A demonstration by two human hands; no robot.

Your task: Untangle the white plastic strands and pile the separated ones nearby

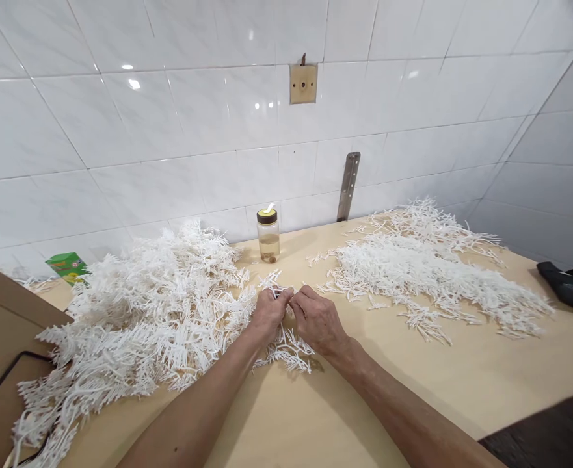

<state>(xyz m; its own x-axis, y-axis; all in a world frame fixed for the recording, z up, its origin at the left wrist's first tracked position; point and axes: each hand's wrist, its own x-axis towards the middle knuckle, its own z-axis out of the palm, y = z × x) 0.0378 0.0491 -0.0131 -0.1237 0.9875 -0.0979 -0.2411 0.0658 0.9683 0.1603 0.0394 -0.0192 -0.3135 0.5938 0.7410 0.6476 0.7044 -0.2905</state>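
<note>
Both of my hands meet over the table, fingertips almost touching. My left hand is closed around a white branching strand piece, which looks like plastic twigs; its branches spread out above and below the fingers. My right hand pinches at the same piece with thumb and forefinger, and the exact spot gripped is hidden by the fingers. Close by on the left rises a big tangled pile of white branched pieces. To the right lies a flatter heap of smaller white pieces.
A clear bottle with a dark lid and liquid inside stands behind my hands. A metal strip leans on the tiled wall. At left are a green packet and a brown board; a black object sits at the right edge.
</note>
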